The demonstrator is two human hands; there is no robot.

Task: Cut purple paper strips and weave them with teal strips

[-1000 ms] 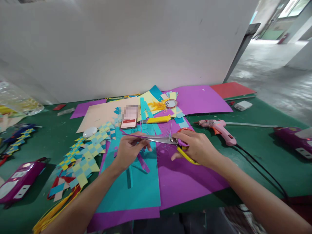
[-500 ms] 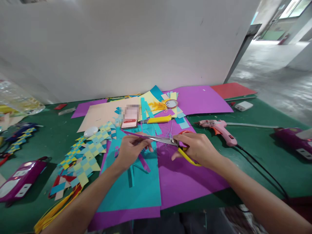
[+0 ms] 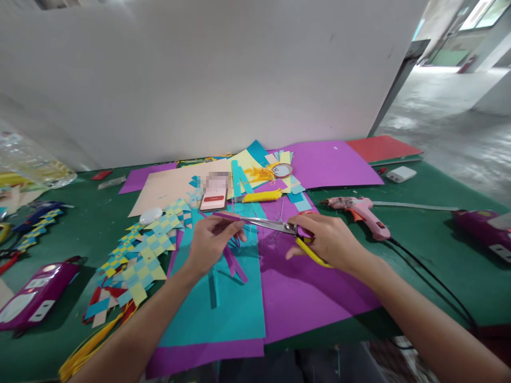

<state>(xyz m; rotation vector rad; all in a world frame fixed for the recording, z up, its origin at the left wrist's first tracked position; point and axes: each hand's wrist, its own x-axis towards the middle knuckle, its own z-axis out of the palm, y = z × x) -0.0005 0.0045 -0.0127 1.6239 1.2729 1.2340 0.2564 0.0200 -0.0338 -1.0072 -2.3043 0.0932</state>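
My right hand (image 3: 333,239) grips scissors (image 3: 273,224) by their handles, the visible loop of which is yellow. The blades point left, nearly closed, with their tips at a narrow purple paper strip (image 3: 227,216). My left hand (image 3: 211,239) pinches that strip between thumb and fingers, which hide part of it. Below the left hand, loose purple strips (image 3: 239,270) rest over a teal sheet (image 3: 235,316). A large purple sheet (image 3: 303,298) lies under the scissors.
A phone (image 3: 214,199) and a yellow-handled cutter (image 3: 262,197) lie beyond my hands. Woven paper pieces (image 3: 146,260) and a purple power strip (image 3: 40,295) are at left. At right are a pink glue gun (image 3: 361,210) with its cord and another purple device (image 3: 485,229).
The scissors have shifted slightly right, and their tips are now nearer the strip's right end. My left hand has moved a little left.
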